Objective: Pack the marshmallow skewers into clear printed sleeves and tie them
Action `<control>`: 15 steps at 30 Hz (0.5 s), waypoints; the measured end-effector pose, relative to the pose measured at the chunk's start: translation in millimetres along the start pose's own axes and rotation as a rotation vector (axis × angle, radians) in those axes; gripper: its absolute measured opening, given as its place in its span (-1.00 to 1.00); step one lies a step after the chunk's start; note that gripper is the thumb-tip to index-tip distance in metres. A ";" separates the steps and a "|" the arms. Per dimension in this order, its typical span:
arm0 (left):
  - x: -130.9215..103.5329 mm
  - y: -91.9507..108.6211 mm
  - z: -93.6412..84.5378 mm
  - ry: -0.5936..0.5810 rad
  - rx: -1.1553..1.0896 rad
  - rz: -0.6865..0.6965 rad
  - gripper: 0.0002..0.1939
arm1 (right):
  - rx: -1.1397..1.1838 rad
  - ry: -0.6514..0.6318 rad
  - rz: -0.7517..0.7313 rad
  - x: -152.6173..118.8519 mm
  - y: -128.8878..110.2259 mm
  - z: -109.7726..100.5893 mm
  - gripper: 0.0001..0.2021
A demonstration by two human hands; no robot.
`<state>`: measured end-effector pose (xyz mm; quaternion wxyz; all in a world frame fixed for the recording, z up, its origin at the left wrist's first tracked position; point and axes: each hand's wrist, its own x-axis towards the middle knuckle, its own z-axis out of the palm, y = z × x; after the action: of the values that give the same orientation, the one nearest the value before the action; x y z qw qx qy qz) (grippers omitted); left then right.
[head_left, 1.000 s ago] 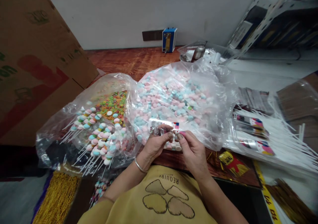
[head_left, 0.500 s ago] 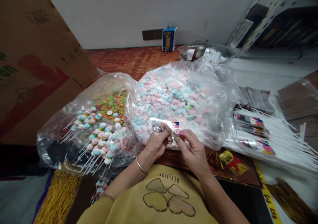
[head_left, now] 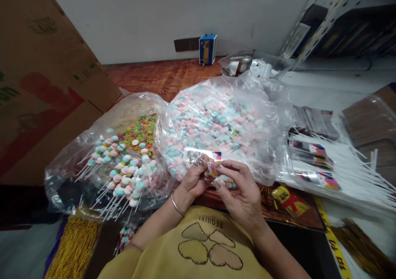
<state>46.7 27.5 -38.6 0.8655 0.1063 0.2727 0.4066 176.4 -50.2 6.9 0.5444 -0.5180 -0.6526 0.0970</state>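
Observation:
My left hand is closed on a small printed plastic wrapper, pinched between thumb and fingers. Close on its right is my right hand, thumb and fingers apart. Its fingertips reach the wrapper's edge; whether they press on it I cannot tell. Just beyond the hands, a flat printed packet lies on a big clear bag of pink and blue marshmallows. To the left, marshmallow skewers on white sticks are heaped on a clear bag, beside colourful cereal rings.
A large cardboard box stands at the left. On the right lie white sticks and more printed packets. A red and gold wrapper is near the table edge. Behind stand a blue device and a plastic tray.
My right hand's thumb and fingers have spread apart from their pinch. The small wrapper now shows more of its printed face at my left fingertips. The view has shifted slightly.

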 end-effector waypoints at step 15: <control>-27.0 22.9 2.2 -0.102 0.053 0.183 -0.46 | 0.060 -0.074 -0.026 4.7 -11.8 -0.4 -0.63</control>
<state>19.1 21.8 -17.1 0.8343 0.1742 0.2282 0.4707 170.6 -52.0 18.1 0.5364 -0.4890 -0.6758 0.1286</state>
